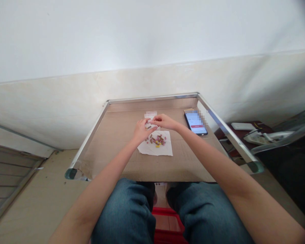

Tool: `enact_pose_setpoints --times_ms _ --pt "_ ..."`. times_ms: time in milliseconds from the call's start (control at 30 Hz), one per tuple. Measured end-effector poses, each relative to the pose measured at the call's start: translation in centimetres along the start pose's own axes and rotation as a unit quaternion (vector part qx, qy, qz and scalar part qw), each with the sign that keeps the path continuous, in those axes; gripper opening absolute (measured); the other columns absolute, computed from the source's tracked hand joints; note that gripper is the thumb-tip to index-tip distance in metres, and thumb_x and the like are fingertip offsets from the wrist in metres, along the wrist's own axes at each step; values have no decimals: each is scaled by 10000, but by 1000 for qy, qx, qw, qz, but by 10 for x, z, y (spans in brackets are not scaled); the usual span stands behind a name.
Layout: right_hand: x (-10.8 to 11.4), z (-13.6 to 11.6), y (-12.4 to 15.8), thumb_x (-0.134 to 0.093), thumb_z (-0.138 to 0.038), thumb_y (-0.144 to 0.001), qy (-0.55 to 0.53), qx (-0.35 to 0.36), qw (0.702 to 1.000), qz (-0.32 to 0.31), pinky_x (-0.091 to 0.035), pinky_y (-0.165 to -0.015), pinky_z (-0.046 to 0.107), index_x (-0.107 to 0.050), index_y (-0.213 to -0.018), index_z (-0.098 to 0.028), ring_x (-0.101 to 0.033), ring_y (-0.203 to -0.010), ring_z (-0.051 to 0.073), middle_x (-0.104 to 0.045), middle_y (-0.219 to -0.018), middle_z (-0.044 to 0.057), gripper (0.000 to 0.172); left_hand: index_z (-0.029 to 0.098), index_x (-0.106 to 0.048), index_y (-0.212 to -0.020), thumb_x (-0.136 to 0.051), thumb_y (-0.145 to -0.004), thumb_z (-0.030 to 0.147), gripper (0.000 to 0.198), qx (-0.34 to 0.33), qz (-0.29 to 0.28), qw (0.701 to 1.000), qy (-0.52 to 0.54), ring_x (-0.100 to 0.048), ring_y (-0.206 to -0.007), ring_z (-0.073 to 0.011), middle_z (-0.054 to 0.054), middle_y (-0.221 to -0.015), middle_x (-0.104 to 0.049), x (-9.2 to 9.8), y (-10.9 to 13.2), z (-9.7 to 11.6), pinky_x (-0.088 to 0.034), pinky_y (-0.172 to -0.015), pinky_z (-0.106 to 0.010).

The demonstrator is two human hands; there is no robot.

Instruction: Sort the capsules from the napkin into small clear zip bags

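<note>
My left hand (142, 129) is closed around a small clear plastic bag (148, 126), and a dark capsule shows through it. At the bag's upper edge, my right hand (163, 121) pinches with thumb and finger. Just in front of both hands lies a white paper sheet (165, 151) on the cardboard. Several pills and capsules (157, 139) in brown, pink and yellow are scattered over it. Beyond my fingers are what look like more small plastic bags (150, 114), partly hidden by the hands.
A phone (196, 122) with a lit screen lies at the right of the cardboard-covered table (112, 135). A metal rail (152, 99) borders the back and sides. The wall stands close behind. White items (244, 126) rest on a dark surface at the right.
</note>
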State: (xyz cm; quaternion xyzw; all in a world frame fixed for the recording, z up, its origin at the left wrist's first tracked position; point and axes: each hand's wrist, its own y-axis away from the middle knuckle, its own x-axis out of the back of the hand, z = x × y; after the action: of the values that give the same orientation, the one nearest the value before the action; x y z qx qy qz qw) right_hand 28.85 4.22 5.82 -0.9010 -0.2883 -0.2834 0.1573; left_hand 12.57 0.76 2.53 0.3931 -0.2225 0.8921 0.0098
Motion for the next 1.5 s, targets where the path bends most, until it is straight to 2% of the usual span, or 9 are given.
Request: enact_pose_setpoints --times_ms 167,300,433,533,800,967,1200,1367,1500 --pt "2 -1 0 -540 -377 -712 22 -23 999 -17 -308 -510 208 -641 -726 -99 -448 -533 87 -553 -574 6 296 164 -540 -1018 -639 -643 450 482 16 16 999 26 -528 -874 -202 -89 -964 -589 -1 -1 -3 -399 -791 -355" --pt "6 0 -1 -542 -303 -707 40 -15 999 22 -345 -559 210 -643 -706 -105 -496 -588 99 -604 -643 28 222 153 -519 -1045 -663 -620 424 524 60 38 993 92 -534 -868 -193 -97 -977 -585 -3 -3 -5 -425 -751 -332" --pt "11 3 -1 -542 -289 -715 45 1 996 80 -367 -576 215 -651 -738 -109 -518 -616 108 -635 -704 45 212 155 -528 -986 -599 -696 379 373 110 61 971 202 -544 -775 -147 -82 -926 -592 -2 -5 -6 -441 -669 -279" --pt "13 7 1 -550 -279 -714 40 4 994 104 -383 -583 222 -661 -777 -106 -529 -625 115 -654 -744 59 215 148 -542 -877 -570 -722 350 257 109 73 959 252 -536 -691 -116 -59 -838 -598 0 -6 -6 -436 -654 -259" --pt "15 13 4 -570 -239 -706 11 17 990 141 -412 -650 251 -668 -841 -116 -556 -703 133 -669 -827 73 206 149 -559 -756 -542 -732 338 192 107 71 954 273 -537 -654 -118 -37 -727 -599 2 -8 -6 -426 -628 -251" --pt "13 16 5 -583 -252 -691 -35 18 987 157 -421 -594 243 -649 -875 -108 -545 -642 122 -649 -759 64 244 143 -576 -740 -541 -729 333 193 107 71 958 258 -529 -640 -119 -34 -699 -597 4 -8 -8 -416 -628 -255" --pt "12 15 6 -592 -246 -664 -33 18 987 156 -403 -567 232 -649 -852 -99 -529 -605 112 -627 -712 51 245 150 -560 -700 -529 -734 297 154 107 62 969 216 -514 -614 -112 -18 -669 -585 6 -9 -6 -408 -611 -250" --pt "12 13 7 -608 -256 -650 -63 14 984 168 -393 -534 224 -632 -918 -106 -500 -566 101 -589 -641 15 308 146 -560 -706 -550 -722 329 184 115 51 953 275 -518 -600 -107 -17 -659 -576 7 -9 -2 -412 -585 -240" --pt "9 13 7 -610 -269 -657 -105 25 986 129 -413 -556 230 -625 -912 -104 -532 -605 110 -607 -678 32 304 147 -579 -754 -575 -699 358 218 123 17 939 321 -515 -598 -103 -18 -680 -584 5 -8 3 -405 -559 -230"
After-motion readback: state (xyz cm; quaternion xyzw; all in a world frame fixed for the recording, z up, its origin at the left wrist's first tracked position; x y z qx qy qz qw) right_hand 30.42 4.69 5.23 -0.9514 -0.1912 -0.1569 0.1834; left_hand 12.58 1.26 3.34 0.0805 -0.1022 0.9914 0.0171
